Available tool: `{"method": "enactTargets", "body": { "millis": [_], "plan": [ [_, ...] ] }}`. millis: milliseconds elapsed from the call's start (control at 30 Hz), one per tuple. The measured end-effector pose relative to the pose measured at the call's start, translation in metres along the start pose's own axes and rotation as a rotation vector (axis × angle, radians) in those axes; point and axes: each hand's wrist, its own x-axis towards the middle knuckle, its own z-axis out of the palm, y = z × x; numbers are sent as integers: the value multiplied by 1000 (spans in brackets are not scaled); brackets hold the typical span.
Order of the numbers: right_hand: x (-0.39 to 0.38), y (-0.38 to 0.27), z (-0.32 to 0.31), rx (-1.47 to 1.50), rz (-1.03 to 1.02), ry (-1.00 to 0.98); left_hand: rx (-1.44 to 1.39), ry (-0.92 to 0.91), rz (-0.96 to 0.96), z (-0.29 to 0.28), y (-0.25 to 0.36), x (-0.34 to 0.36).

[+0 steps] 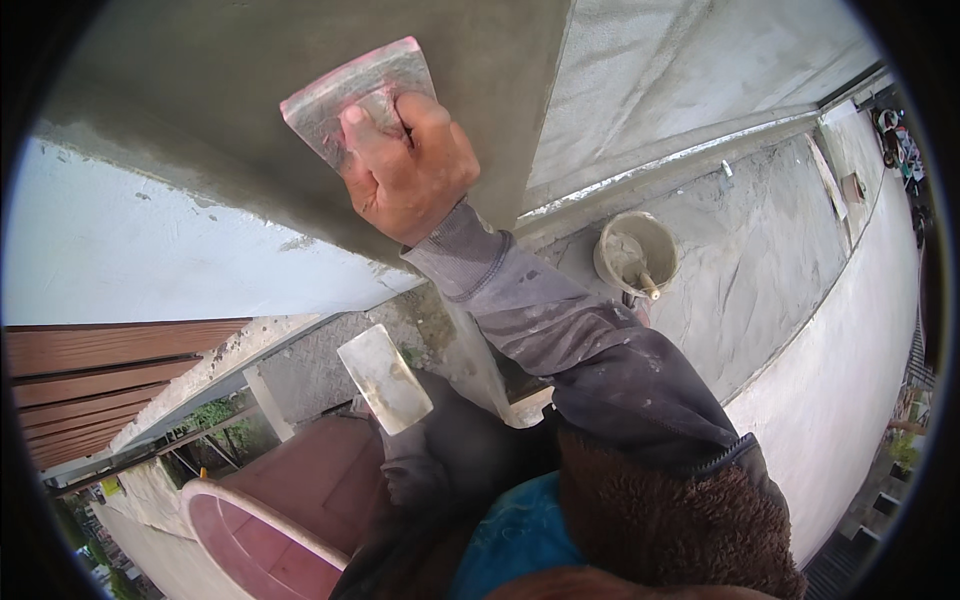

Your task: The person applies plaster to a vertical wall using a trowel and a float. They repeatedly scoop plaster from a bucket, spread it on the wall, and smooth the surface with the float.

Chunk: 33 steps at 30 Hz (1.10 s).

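Note:
My right hand [425, 180] is closed around the handle of a small rectangular plastering float [355, 78], worn and pinkish at its edges. The float lies against a dark, damp-looking plastered surface [480, 60] at the upper middle. Lower down, left of my right sleeve, a pale rectangular plate [385, 380] with smeared mortar on its face is held up by my left hand. That hand is mostly hidden behind the plate, and the grey left sleeve [412, 465] shows below it.
A round bucket [640, 235] with grey mortar and a handled tool stands on a rough cement ledge [760, 230] at right. A large pink tub [320, 550] is at lower left. Brown slats [110, 370] and a white wall face [150, 240] lie left.

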Motion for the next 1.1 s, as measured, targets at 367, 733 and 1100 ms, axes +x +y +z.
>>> {"method": "enactTargets", "body": {
  "millis": [367, 733, 1100],
  "plan": [
    [4, -17, 3, -10, -105, -51, 54, -246, -78, -12, -4, 23],
    [21, -37, 16, -24, -88, -60, -175, -346, -199, -72, -7, 46],
    [238, -29, -4, -112, -196, 197, -229, -380, -253, -39, -23, 57]
  ]
}}
